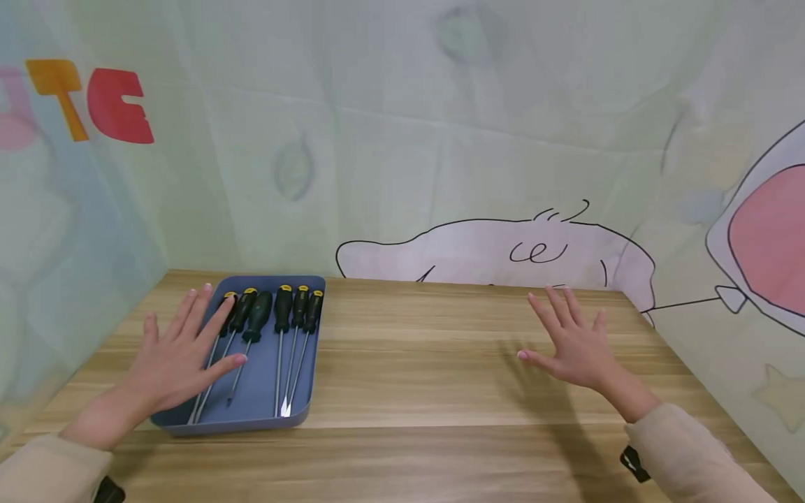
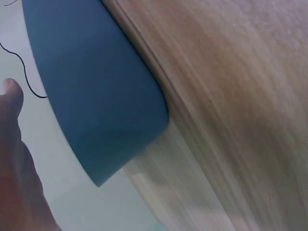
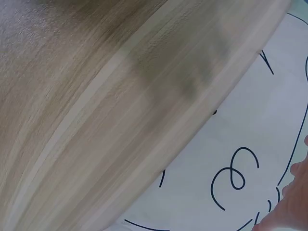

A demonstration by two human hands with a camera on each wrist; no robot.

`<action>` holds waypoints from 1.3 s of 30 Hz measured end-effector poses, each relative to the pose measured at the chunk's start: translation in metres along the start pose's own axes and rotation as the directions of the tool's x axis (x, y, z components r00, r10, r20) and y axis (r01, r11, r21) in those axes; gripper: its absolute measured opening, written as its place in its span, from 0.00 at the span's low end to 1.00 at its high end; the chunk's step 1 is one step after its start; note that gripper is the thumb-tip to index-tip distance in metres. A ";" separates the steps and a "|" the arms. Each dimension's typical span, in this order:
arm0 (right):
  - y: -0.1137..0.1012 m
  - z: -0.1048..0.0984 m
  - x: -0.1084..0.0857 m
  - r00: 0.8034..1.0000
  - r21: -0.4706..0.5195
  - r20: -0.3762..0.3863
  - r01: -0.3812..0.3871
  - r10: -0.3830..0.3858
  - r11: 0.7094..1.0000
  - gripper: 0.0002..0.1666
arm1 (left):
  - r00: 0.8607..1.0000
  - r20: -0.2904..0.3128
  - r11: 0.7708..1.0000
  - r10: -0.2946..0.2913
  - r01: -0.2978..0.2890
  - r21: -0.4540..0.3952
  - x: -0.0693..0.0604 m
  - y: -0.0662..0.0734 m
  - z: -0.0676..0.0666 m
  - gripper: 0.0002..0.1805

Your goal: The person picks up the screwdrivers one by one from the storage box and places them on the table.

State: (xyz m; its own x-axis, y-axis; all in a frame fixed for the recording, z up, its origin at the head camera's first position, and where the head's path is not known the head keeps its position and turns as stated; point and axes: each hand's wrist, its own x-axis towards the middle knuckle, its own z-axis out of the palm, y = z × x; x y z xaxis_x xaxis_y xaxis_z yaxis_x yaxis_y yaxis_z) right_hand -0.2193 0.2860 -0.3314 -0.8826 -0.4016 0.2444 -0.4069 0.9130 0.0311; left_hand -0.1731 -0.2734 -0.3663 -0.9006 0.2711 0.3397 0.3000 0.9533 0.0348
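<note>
A blue tray (image 1: pixel 258 416) lies on the left of the wooden table, holding several screwdrivers (image 1: pixel 258 314) with dark handles, most with yellow ends, their shafts toward the near side. My left hand (image 1: pixel 172 363) is over the tray's left part with fingers spread, holding nothing and covering part of the shafts. In the left wrist view the tray's side (image 2: pixel 96 86) shows beside part of the left hand (image 2: pixel 19 168). On the right, my right hand (image 1: pixel 575 349) is held above the table, fingers spread and empty, its shadow below. The right wrist view catches its edge (image 3: pixel 288 202).
The wooden table (image 1: pixel 415 377) reaches back to a pale printed cloth (image 1: pixel 390 140) hanging behind and at both sides. Line drawings and coloured letters are on the cloth. A dark band piece (image 1: pixel 634 464) shows at the right sleeve.
</note>
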 end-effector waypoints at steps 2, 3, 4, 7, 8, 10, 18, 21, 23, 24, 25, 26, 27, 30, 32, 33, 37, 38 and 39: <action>-0.001 0.000 0.001 1.000 0.006 0.001 0.003 -0.003 1.000 0.54 | 1.000 0.002 1.000 -0.007 0.007 -0.002 0.000 0.000 0.001 0.51; -0.001 0.001 0.002 1.000 0.011 0.001 0.005 -0.005 1.000 0.54 | 1.000 0.004 1.000 -0.011 0.011 -0.005 0.000 -0.001 0.001 0.51; -0.002 0.001 0.003 1.000 0.016 0.000 0.008 -0.008 1.000 0.54 | 1.000 0.007 1.000 -0.014 0.014 -0.009 0.000 -0.002 0.001 0.51; -0.004 0.003 0.005 1.000 0.038 -0.015 0.018 -0.017 0.999 0.53 | 1.000 0.016 0.999 -0.016 0.016 -0.037 -0.001 -0.004 0.001 0.49; -0.005 0.004 0.006 0.999 0.048 -0.025 0.021 -0.020 0.999 0.52 | 1.000 0.015 0.999 -0.014 0.015 -0.044 -0.002 -0.005 0.001 0.48; -0.007 0.006 0.007 0.999 0.069 -0.047 0.026 -0.023 0.997 0.49 | 1.000 0.012 0.999 -0.010 0.010 -0.052 -0.001 -0.007 0.000 0.46; -0.021 0.008 0.017 0.995 0.104 -0.069 0.073 -0.066 0.992 0.42 | 0.998 0.041 0.997 -0.038 0.040 -0.066 0.002 -0.007 -0.005 0.41; -0.030 0.008 0.021 0.994 0.113 -0.060 0.095 -0.088 0.989 0.41 | 0.996 0.078 0.996 -0.048 0.054 -0.071 0.002 -0.006 -0.007 0.40; -0.034 0.009 0.024 0.993 0.134 -0.053 0.112 -0.106 0.985 0.40 | 0.994 0.097 0.996 -0.051 0.058 -0.071 0.002 -0.006 -0.007 0.40; -0.037 0.010 0.026 0.992 0.145 -0.050 0.123 -0.117 0.982 0.40 | 0.993 0.104 0.995 -0.052 0.060 -0.074 0.002 -0.007 -0.006 0.39; -0.039 0.011 0.027 0.990 0.158 -0.049 0.135 -0.129 0.978 0.40 | 0.992 0.113 0.995 -0.055 0.064 -0.075 0.002 -0.007 -0.006 0.39; -0.042 0.012 0.029 0.989 0.172 -0.048 0.146 -0.140 0.974 0.39 | 0.992 0.117 0.995 -0.056 0.066 -0.079 0.002 -0.008 -0.006 0.38; -0.044 0.014 0.031 0.988 0.186 -0.045 0.153 -0.148 0.971 0.39 | 0.992 0.118 0.994 -0.053 0.064 -0.087 0.001 -0.009 -0.005 0.38; -0.052 0.017 0.036 0.986 0.223 -0.037 0.166 -0.162 0.960 0.40 | 0.992 0.115 0.992 -0.047 0.059 -0.108 -0.002 -0.012 -0.003 0.36; -0.058 0.019 0.039 0.986 0.246 -0.028 0.167 -0.165 0.955 0.40 | 0.994 0.107 0.991 -0.036 0.049 -0.123 -0.003 -0.015 -0.001 0.35; -0.060 0.020 0.040 0.986 0.256 -0.022 0.166 -0.166 0.952 0.40 | 0.994 0.100 0.990 -0.034 0.047 -0.130 -0.004 -0.016 -0.001 0.35; -0.070 0.021 0.045 0.985 0.287 -0.007 0.165 -0.170 0.944 0.41 | 0.997 0.061 0.982 -0.048 0.058 -0.182 -0.005 -0.020 0.003 0.35; -0.072 0.021 0.046 0.985 0.295 -0.006 0.167 -0.172 0.941 0.41 | 0.997 0.049 0.979 -0.058 0.066 -0.193 -0.005 -0.020 0.004 0.34; -0.074 0.021 0.048 0.984 0.300 -0.007 0.170 -0.176 0.939 0.41 | 0.997 0.042 0.976 -0.065 0.072 -0.204 -0.005 -0.021 0.005 0.34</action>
State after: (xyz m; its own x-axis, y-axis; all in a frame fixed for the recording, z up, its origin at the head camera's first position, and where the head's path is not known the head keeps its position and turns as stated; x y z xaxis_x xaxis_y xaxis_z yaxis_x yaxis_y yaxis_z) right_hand -0.2361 0.1974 -0.3427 -0.7953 -0.5559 0.2420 -0.6030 0.7669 -0.2198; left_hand -0.1762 -0.2941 -0.3734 -0.9307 0.2142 0.2967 0.2921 0.9231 0.2500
